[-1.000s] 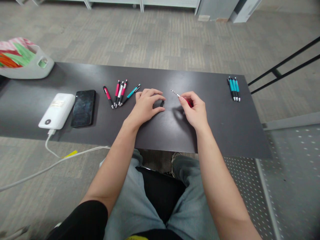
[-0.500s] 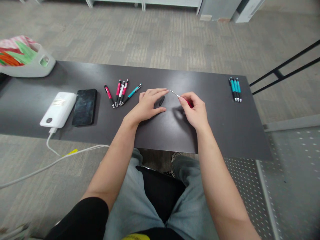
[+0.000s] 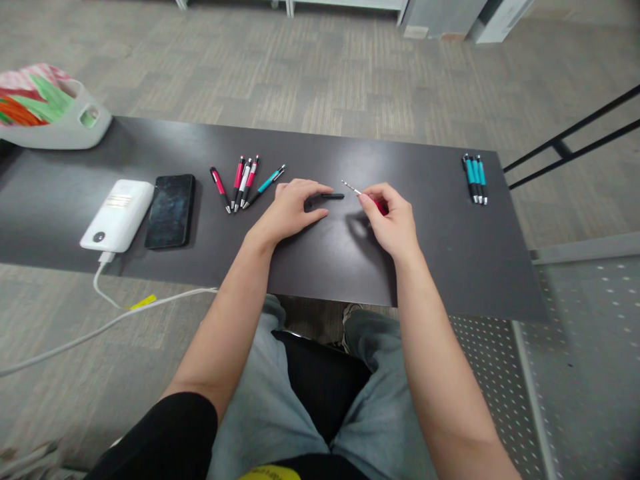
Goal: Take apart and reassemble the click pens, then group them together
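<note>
My right hand [image 3: 393, 217] is closed on the red barrel [image 3: 381, 205] of a disassembled pen. A thin silvery piece, apparently its refill [image 3: 351, 188], sticks out of the barrel toward the left. My left hand [image 3: 290, 210] rests low over the table with thumb and fingers apart. Between them lies a black pen part [image 3: 332, 196], one end hidden by the hand; whether the fingers touch it I cannot tell. Left of that hand are a teal pen [image 3: 265, 185], several red pens [image 3: 251, 180] and a white pen [image 3: 244, 181].
Several teal pens [image 3: 475, 180] lie together at the right end of the dark table [image 3: 435, 267]. On the left are a black phone [image 3: 171, 212], a white power bank [image 3: 117, 215] with a cable [image 3: 100, 283], and a white basket [image 3: 75, 133] at the far corner.
The black pen part has turned from slanted to nearly level, its free end pointing right. My left fingers have curled a little around it. The right hand keeps the red barrel almost in place.
</note>
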`<state>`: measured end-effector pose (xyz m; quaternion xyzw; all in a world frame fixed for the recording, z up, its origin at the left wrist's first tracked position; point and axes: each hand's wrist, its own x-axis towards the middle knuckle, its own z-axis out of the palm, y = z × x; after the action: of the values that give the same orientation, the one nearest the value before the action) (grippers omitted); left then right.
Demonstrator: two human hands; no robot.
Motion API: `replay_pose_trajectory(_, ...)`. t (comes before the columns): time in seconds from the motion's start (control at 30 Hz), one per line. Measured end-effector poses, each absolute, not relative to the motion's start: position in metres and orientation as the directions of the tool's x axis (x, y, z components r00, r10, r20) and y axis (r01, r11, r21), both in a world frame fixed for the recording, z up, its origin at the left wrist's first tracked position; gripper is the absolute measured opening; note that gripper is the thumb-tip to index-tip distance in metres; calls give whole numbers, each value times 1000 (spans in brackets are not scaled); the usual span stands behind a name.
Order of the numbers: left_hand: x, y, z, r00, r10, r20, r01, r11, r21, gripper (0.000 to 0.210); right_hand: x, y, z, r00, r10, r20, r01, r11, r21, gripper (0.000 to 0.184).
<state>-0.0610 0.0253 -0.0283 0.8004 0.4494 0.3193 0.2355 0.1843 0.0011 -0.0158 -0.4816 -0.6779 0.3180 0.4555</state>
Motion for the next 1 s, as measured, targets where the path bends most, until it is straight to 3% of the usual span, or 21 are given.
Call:
replay_pose_trajectory(0.17,-43,21,-26,343,886,313,689,-464,557,44,182,4,-21,-91,944,318,381,328,-864,22)
replay_pose_trajectory(0.33,-31,18,-23,287,901,324,741,-424,521,25,178,5,-23,-96,943,318,407,328,-852,27)
replay_pose_trajectory(0.47,-31,14,-16,302,910,284,775,-407,483,24,177,6,-23,-99,942,319,385,332,-861,25)
replay_pose_trajectory(0.67,-29,11,-14,292,914,282,767,-400,501,22,178,8,-24,-101,939,328,373,341,-863,22)
replay_pose_trajectory(0.8,-25,7,-12,307,916,259,793,-397,462,34,178,8,-25,-118,936,331,349,351,-869,20)
replay_pose_trajectory(1.0,-24,6,-12,337,902,269,755,-430,495,18,177,8,-27,-107,933,345,359,359,-862,21)
